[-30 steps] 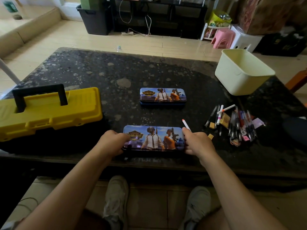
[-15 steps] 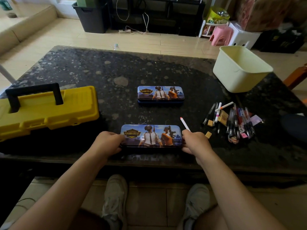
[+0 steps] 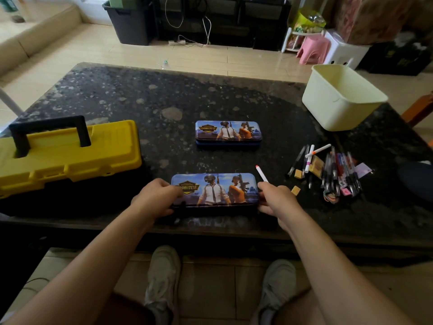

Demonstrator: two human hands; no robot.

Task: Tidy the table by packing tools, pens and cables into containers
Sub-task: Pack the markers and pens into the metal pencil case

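Observation:
A printed tin pencil case [image 3: 214, 189] lies closed at the table's near edge. My left hand [image 3: 155, 197] grips its left end and my right hand [image 3: 277, 199] grips its right end. A white pen with a red tip [image 3: 261, 174] sticks up from my right hand's fingers. A second, matching pencil case [image 3: 228, 133] lies closed further back in the middle. A heap of pens [image 3: 332, 171], small erasers and bits of paper lies to the right.
A yellow toolbox [image 3: 68, 153] with a black handle stands closed at the left. A cream plastic bin [image 3: 341, 99] sits at the back right of the dark stone table [image 3: 140, 99]. My shoes are below the table edge.
Both hands keep their hold on the near pencil case. The case and hands stay in place; only the camera shifted slightly.

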